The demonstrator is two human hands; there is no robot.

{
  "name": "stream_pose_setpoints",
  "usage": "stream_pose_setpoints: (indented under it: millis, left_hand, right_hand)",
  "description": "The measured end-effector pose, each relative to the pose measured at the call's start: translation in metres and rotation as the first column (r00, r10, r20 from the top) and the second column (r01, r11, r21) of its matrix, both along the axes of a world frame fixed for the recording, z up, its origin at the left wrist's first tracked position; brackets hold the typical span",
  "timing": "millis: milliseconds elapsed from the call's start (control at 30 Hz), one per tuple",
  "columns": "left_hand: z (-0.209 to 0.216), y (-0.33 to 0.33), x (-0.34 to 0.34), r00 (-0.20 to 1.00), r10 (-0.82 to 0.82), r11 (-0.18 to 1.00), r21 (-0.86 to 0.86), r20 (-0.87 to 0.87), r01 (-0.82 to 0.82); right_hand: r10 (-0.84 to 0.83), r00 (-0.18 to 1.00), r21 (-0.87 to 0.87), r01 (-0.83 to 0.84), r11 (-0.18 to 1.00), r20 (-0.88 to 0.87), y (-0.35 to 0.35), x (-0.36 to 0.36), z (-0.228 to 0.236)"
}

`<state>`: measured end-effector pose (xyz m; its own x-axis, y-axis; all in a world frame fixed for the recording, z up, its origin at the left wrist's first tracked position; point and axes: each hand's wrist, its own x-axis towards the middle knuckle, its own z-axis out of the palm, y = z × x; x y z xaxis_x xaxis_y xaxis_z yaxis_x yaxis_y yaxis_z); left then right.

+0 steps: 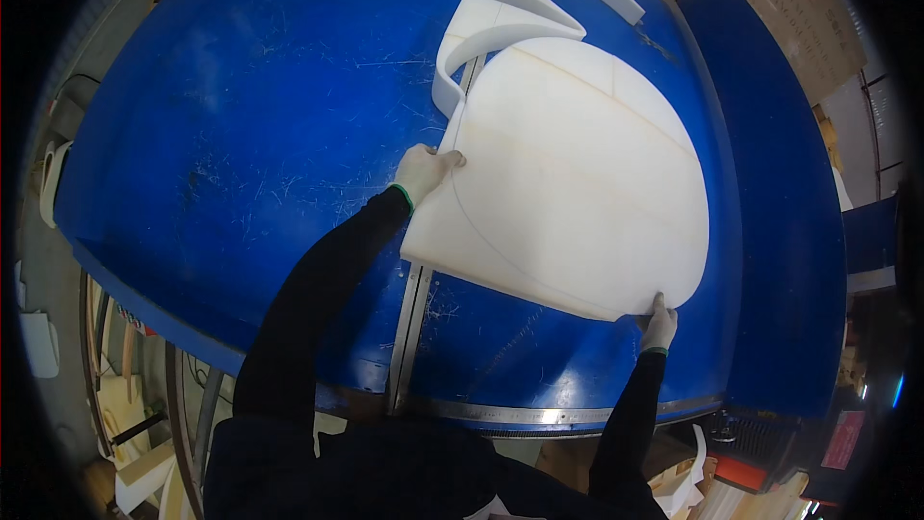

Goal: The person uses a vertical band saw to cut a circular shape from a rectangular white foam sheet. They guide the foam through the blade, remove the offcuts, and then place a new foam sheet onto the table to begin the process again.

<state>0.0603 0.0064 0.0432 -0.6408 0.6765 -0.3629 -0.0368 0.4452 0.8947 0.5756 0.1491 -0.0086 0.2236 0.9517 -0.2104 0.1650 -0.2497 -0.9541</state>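
A large white foam slab (587,173) with a rounded outer edge lies over the blue table (260,135). A curved line runs across its left part. My left hand (423,170), in a pale glove with a green cuff, is closed on the slab's left edge, thumb on top. At the near right edge my right hand (659,325), also gloved, grips the slab with the thumb over the rim. The fingers under the slab are hidden on both sides. Touching its far left side is a curved white foam offcut (467,39).
A metal slot strip (409,337) crosses the table and passes beneath the slab. Along the near edge runs a metal ruler strip (539,415). A blue raised panel (770,193) borders the right side. Foam scraps (144,477) lie below at the near left.
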Motion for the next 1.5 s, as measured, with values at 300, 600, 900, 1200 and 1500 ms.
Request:
stream_pose_setpoints:
  millis: [300,600,900,1200,1500]
  left_hand:
    - [-0.005,0.015,-0.017,0.999,-0.033,0.999,0.025,-0.012,0.034]
    - [0.045,-0.062,0.043,0.811,-0.04,0.996,0.042,-0.584,0.079]
    - [0.001,-0.109,0.115,0.738,0.04,0.999,-0.001,0.673,-0.053]
    - [-0.02,-0.09,0.117,0.693,0.117,0.98,0.032,0.711,-0.198]
    - [-0.017,-0.083,0.105,0.708,0.04,0.988,0.076,0.705,-0.132]
  right_hand:
    - [-0.009,0.999,-0.036,0.007,0.999,-0.053,-0.003,-0.009,0.003]
    - [-0.007,0.987,-0.089,0.022,0.996,0.163,0.001,0.019,0.019]
    - [-0.073,0.997,-0.09,0.072,0.993,-0.005,0.074,0.04,-0.005]
    - [-0.039,0.995,-0.093,0.047,0.995,0.087,0.083,0.056,-0.013]
    - [-0.04,0.994,-0.076,0.048,0.996,0.097,0.087,0.057,-0.017]
